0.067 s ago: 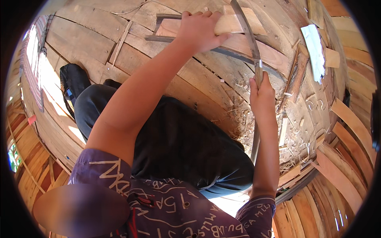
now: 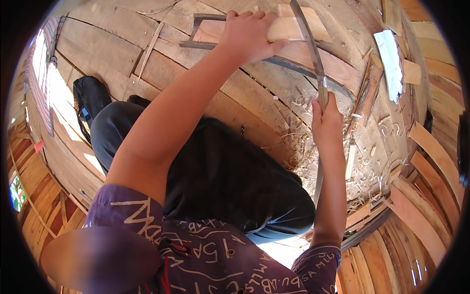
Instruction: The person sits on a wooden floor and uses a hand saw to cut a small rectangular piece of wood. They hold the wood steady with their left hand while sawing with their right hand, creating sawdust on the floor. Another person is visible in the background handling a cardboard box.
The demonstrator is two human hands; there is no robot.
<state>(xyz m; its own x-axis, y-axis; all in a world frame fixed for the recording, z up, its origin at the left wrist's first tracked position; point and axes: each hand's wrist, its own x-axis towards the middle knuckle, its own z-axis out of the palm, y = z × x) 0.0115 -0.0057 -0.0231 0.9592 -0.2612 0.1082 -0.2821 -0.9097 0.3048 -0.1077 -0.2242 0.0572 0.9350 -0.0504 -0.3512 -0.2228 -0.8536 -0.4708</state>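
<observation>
My left hand (image 2: 248, 36) grips a pale wooden block (image 2: 286, 29), its fingers over the far edge and its thumb on the near side. Under that block lies a longer reddish board (image 2: 338, 64), with a dark strip (image 2: 293, 67) along its near side. In my right hand (image 2: 327, 120) is the handle of a long, slightly curved knife (image 2: 312, 45). The blade points away from me and crosses over the block, right of my left hand. Whether its edge touches the wood I cannot tell. The handle's long tail runs back beside my forearm.
Wood shavings (image 2: 306, 147) are scattered over the plank floor (image 2: 103, 44) by my right forearm. Right of the board lie a rough stick (image 2: 368, 90) and a pale blue-white folded sheet (image 2: 389, 63). Several loose boards (image 2: 421, 213) stand at the far right. My bent leg (image 2: 230, 171) is close by.
My right hand and the knife have shifted slightly to the right and back toward me. My left hand stays on the block.
</observation>
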